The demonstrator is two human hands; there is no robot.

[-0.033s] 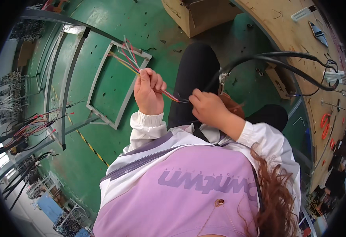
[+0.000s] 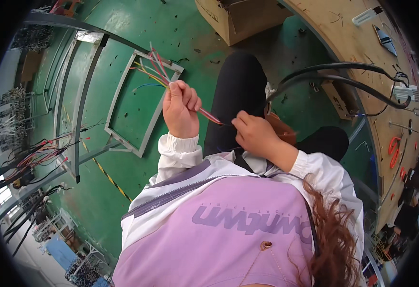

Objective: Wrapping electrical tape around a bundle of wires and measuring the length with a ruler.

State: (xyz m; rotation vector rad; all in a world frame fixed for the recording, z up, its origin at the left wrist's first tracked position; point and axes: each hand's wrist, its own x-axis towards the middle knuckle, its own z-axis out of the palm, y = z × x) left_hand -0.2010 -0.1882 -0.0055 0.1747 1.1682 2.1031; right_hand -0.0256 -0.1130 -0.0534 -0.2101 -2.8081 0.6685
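A bundle of coloured wires point(image 2: 210, 116) is in front of the person, above the near part of the dark-trousered left thigh point(image 2: 238, 81). The left hand point(image 2: 181, 110) is clamped on it, thumb pressed against curled fingers. Beyond the fist, the red, grey and yellow ends spread to the far left, with a blue wire point(image 2: 149, 85) sticking out leftward. The right hand point(image 2: 257, 136) is just right of the bundle's dark near end, thumb and fingertips drawn together; whether they pinch that end, I cannot tell. Farther right, a black cable point(image 2: 345, 80) arcs, partly blurred, from beside the thigh to the wooden table point(image 2: 376, 124).

Compared with the earlier frame, the blue wire now shows and the ends fan wider. The right hand has shifted slightly right, and the near cable strand has moved. The left hand has stayed almost in place.
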